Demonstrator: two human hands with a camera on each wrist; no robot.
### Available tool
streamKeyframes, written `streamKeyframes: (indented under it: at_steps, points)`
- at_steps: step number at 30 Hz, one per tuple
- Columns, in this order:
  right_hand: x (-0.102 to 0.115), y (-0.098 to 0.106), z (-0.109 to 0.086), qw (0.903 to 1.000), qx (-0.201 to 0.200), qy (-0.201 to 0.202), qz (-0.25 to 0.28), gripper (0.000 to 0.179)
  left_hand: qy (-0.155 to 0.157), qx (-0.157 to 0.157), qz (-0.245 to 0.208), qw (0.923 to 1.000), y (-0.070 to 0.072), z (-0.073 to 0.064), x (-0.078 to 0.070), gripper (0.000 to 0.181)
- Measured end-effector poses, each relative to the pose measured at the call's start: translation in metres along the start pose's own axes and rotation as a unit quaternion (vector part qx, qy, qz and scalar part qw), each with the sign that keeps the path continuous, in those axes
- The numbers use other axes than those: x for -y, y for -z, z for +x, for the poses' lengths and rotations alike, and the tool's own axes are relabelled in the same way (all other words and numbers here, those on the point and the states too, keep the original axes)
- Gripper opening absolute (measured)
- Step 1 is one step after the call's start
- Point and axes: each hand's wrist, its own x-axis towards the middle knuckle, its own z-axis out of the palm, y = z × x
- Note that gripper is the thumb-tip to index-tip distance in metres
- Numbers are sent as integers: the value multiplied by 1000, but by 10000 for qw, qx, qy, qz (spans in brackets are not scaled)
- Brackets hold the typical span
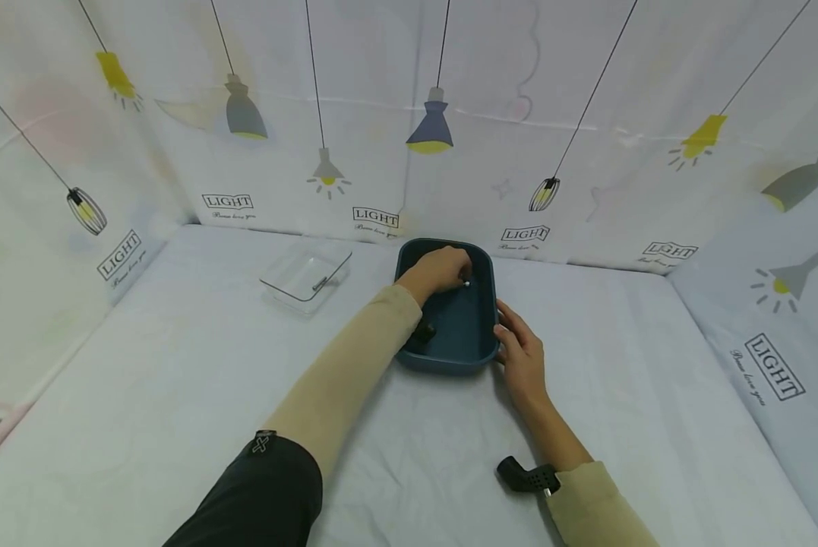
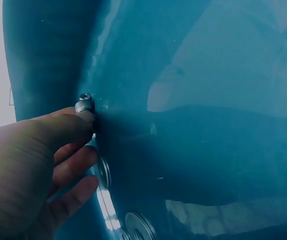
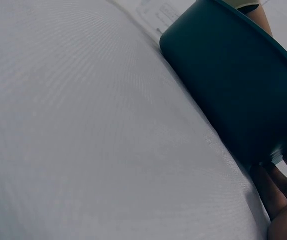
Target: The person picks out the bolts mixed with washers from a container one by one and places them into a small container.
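Note:
In the head view, my left hand (image 1: 443, 267) reaches into a dark blue-green plastic basin (image 1: 494, 289). Its thumb and finger pinch a small silvery metal piece, seemingly a bolt (image 2: 85, 103), against the basin's inner side; the other fingers hang loosely curled. Below that hand in the left wrist view, flat metal washers (image 2: 139, 226) rest along the corner between wall and floor. My right hand (image 1: 523, 357) touches the basin's right side from outside. In the right wrist view its fingers (image 3: 278, 185) lie against the outer wall, fairly straight.
A clear, open plastic box (image 1: 306, 277) stands to the left of the basin on the white cloth (image 1: 176, 365). Behind rises a curtain (image 1: 374, 99) printed with lamps. A black wrist device (image 1: 528, 476) sits on the right forearm; another dark one (image 1: 424, 332) hangs under the left wrist.

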Motion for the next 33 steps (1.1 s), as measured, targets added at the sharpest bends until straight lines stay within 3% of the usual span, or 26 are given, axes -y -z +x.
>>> streamKeyframes:
  at_steps: [11,17,23,33]
  points:
    - [2,-1,0,9999,38,-50,106,44,172,485,-212,9984,5,-2,-1,19]
    - [0,0,-1,10000,11,-45,-24,44,22,323,-152,9994,15,-6,-5,19]
    - [-1,0,0,10000,19,-61,-25,44,-34,382,-172,9991,35,-17,-7,21]
    - [0,-2,0,9999,-11,-105,34,44,-93,148,-337,9993,60,-38,1,17]
